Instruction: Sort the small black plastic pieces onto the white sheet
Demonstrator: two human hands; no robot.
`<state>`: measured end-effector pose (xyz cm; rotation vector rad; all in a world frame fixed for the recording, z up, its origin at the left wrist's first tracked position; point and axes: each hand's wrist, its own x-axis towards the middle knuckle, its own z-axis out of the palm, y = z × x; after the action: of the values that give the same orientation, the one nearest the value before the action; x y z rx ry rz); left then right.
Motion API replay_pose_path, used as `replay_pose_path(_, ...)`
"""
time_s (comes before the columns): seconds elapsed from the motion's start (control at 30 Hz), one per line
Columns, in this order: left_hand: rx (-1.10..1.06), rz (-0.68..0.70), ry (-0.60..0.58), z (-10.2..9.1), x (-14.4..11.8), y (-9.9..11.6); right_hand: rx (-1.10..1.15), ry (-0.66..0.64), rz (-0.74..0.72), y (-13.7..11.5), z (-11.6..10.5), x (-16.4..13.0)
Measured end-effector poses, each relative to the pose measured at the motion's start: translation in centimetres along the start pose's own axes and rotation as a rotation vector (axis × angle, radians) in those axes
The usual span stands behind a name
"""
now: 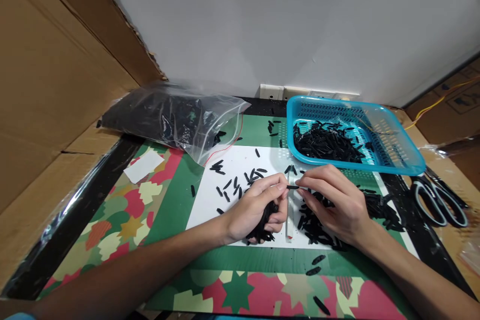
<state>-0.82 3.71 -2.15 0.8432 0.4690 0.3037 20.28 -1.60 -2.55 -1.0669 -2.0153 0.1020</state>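
My left hand (258, 205) is closed round a bunch of small black elongated pieces (265, 222), some of them showing below the fingers. Its thumb and forefinger meet one end of a single black piece (292, 187). At that piece's other end are the pinched fingertips of my right hand (333, 200). Beneath and beside the right hand lies a pile of black pieces (317, 225) on a white sheet (200, 220). A narrow pale stick (290, 217) with a reddish tip lies between the hands.
A blue plastic basket (416, 157) holding more black pieces stands at the back right. Scissors (437, 202) lie beside it. At the back left rests a clear zip bag (168, 115) full of dark pieces. A white paper scrap (143, 166) sits on the patterned mat (131, 230).
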Motion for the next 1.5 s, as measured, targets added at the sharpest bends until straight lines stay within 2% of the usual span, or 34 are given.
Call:
replay_pose_path(0.37,-0.011,-0.019,0.004,-0.11,0.12,-0.09,-0.031,-0.026,-0.005,-0.09,0.12,-0.14)
replay_pose_path(0.6,-0.046,-0.003,0.006,0.08,0.24,-0.08,-0.083,-0.073,-0.065,0.19,0.06,-0.08)
replay_pose_path(0.87,-0.087,-0.003,0.01,0.28,0.34,-0.07,-0.088,-0.075,-0.031,0.28,0.0,-0.14)
replay_pose_path(1.5,-0.048,-0.014,0.0,-0.05,0.23,-0.16,-0.13,-0.052,-0.088,0.28,-0.33,-0.29)
